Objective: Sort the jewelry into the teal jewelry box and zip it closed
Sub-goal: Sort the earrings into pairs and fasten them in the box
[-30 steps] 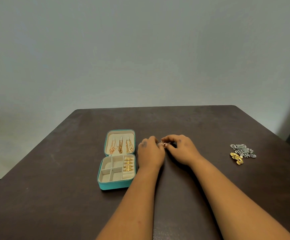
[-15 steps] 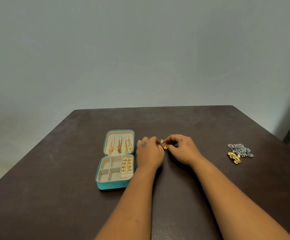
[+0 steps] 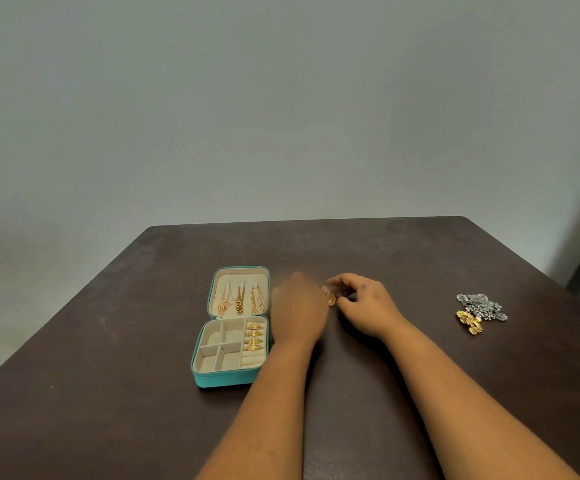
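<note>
- Filling the lower half of the frame, a dark brown table (image 3: 368, 244) stands before a plain grey wall (image 3: 281, 98).
- Both forearms come in from the bottom edge and meet near the centre.
- Left of centre lies the teal jewelry box (image 3: 227, 377), open, its lid folded back flat toward the wall. Three gold chains (image 3: 240, 299) hang in the cream lid; four gold rings (image 3: 255, 337) sit in the right-hand slot of the tray, and the other compartments show only lining.
- The left hand (image 3: 299, 310) lies just right of the box, blurred, back up, fingers curled toward the middle; it seems to hold the earring too, though the blur leaves that uncertain.
- The right hand (image 3: 364, 306) faces it, thumb and forefinger curled and pinching a small gold earring (image 3: 328, 295) between the two hands, just above the tabletop.
- At the right side of the frame, well apart from the hands, rests a heap of silver jewelry (image 3: 482, 306) with gold pieces (image 3: 468, 320) touching its near edge.
</note>
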